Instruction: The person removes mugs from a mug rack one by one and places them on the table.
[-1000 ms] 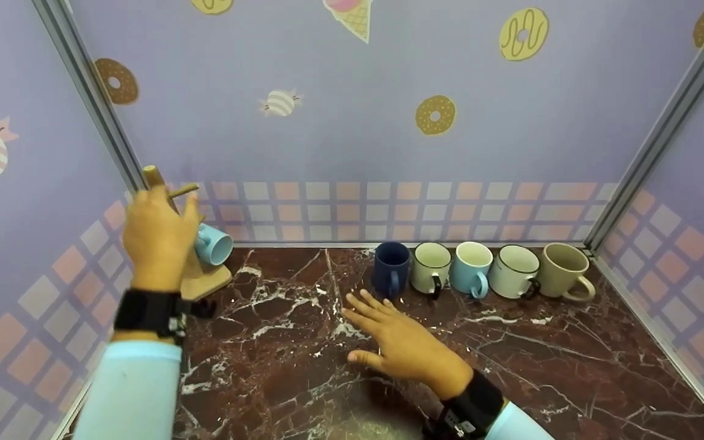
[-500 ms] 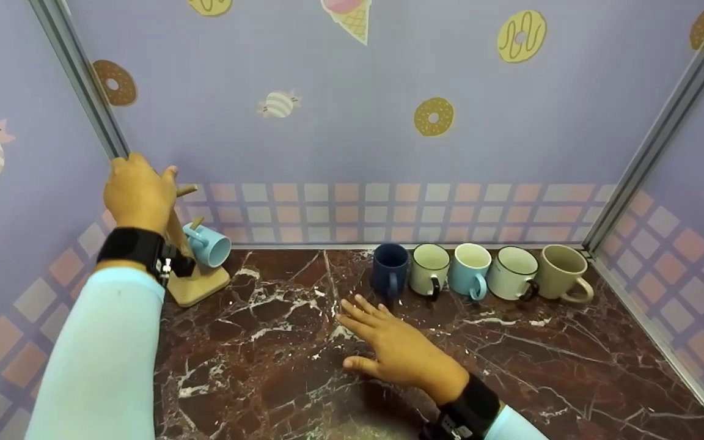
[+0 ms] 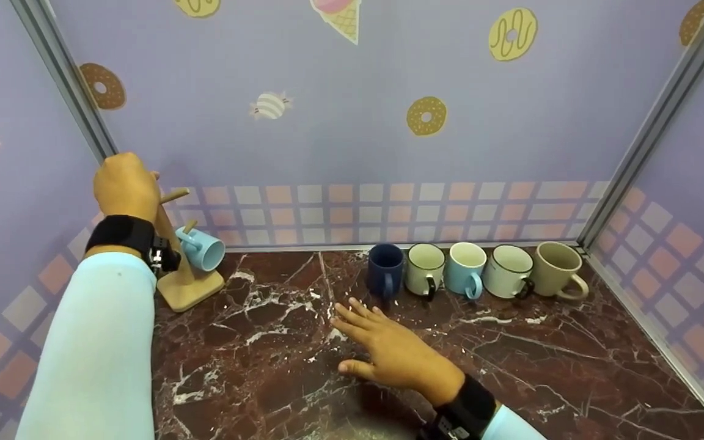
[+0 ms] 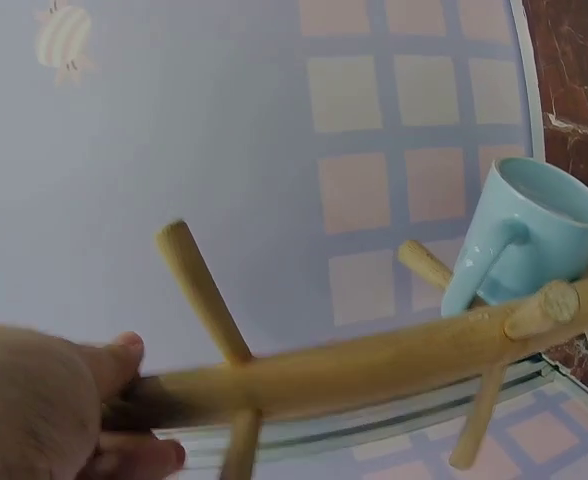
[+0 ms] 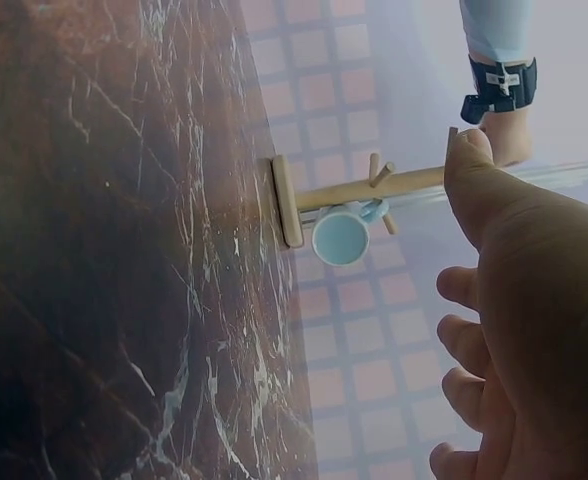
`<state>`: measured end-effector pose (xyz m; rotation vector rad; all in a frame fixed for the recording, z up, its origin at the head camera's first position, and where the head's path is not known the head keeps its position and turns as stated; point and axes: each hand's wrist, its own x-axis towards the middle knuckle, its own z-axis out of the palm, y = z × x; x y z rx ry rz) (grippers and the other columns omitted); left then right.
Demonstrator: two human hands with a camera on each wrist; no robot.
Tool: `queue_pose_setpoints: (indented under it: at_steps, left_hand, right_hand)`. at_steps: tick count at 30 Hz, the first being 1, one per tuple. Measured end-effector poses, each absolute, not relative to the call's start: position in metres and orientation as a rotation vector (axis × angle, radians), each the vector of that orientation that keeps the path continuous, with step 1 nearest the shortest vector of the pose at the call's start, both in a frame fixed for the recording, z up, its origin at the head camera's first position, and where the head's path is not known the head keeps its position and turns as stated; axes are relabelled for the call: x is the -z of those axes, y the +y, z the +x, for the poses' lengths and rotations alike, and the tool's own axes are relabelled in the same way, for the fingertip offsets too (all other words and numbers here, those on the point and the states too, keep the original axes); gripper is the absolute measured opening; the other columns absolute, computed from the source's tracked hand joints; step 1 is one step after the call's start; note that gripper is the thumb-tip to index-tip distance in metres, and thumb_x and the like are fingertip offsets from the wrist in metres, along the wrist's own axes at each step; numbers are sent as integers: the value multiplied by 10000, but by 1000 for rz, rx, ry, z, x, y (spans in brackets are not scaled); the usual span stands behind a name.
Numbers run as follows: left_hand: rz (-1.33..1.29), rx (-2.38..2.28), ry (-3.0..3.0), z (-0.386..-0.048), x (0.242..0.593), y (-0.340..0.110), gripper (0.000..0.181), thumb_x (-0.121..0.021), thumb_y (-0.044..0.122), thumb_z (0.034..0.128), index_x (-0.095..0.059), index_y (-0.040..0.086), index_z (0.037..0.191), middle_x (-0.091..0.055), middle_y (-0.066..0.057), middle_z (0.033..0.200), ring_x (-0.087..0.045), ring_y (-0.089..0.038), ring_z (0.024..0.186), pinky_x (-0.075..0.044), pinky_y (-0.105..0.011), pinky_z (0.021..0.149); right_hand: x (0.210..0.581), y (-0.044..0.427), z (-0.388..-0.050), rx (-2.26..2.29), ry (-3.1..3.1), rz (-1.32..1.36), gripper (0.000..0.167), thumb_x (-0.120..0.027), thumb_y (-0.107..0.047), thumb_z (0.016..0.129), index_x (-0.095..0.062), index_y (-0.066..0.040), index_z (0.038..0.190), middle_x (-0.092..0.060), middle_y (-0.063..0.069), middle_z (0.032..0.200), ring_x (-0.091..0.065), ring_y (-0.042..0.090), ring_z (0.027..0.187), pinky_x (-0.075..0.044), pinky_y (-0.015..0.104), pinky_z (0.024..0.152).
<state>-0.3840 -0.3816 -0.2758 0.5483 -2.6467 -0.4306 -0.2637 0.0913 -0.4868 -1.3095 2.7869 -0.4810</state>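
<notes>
My left hand (image 3: 124, 186) grips the top of a wooden mug tree (image 3: 190, 292) at the back left. In the left wrist view the thumb and fingers curl round the upper end of its post (image 4: 374, 375). A light blue mug (image 3: 210, 253) hangs by its handle on a lower peg, tilted mouth outward; the other visible pegs are bare. My right hand (image 3: 396, 355) is held over the marbled tabletop with its fingers spread, holding nothing. Just beyond its fingertips stands a dark blue mug (image 3: 385, 269).
To the right of the dark blue mug, a cream mug (image 3: 424, 270), another light blue mug (image 3: 463, 272), a white mug (image 3: 506, 273) and a beige mug (image 3: 555, 271) stand in a row along the back wall. Patterned walls (image 3: 303, 214) enclose the dark red marbled table (image 3: 254, 366).
My left hand has moved left and up from beside the upper peg onto the top of the post, fingers closing round it. The right hand and the standing mugs have stayed in place.
</notes>
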Motion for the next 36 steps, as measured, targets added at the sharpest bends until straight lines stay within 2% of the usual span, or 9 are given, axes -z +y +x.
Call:
queue_pose_setpoints:
  at_steps: [13, 19, 25, 31, 36]
  left_hand:
    - [455, 501, -2605, -365, 276, -397, 358, -693, 133, 1121, -744, -177, 1294, -717, -434, 1307, -670, -645, 1194, -599, -715, 989]
    - [412, 513, -2590, -363, 274, -397, 324, -724, 82, 1076, -744, -190, 1251, -720, -439, 1255, -674, -638, 1140, -601, -712, 955]
    - [370, 497, -2599, -362, 269, -397, 300, -719, 74, 1085, -741, -206, 1191, -726, -434, 1207, -680, -627, 1073, -599, -683, 866]
    - [367, 519, -2652, -361, 263, -396, 289, -691, 43, 1085, -727, -209, 1222, -711, -442, 1260, -666, -640, 1142, -616, -702, 929]
    - [326, 500, -2663, -359, 261, -394, 289, -674, -13, 1037, -726, -198, 1254, -709, -437, 1288, -664, -646, 1157, -609, -721, 958]
  right_hand:
    - [489, 87, -262, 496, 2763, -1371, 878, -408, -803, 1089, -239, -332, 1810, -97, -85, 1905, -156, 324, 1787, -253, 614, 1418]
    - [489, 89, -262, 498, 2755, -1359, 868, -413, -801, 1087, -243, -350, 1809, -110, -101, 1902, -160, 309, 1788, -264, 612, 1416]
    - [486, 91, -261, 521, 2741, -1325, 872, -411, -809, 1077, -232, -368, 1808, -90, -130, 1897, -148, 294, 1790, -261, 613, 1417]
    - [485, 93, -261, 514, 2746, -1330, 861, -405, -814, 1077, -238, -386, 1805, -98, -133, 1898, -174, 301, 1786, -294, 632, 1401]
    - [485, 93, -260, 509, 2748, -1366, 853, -423, -792, 1090, -278, -351, 1805, -129, -117, 1900, -198, 304, 1781, -303, 618, 1403]
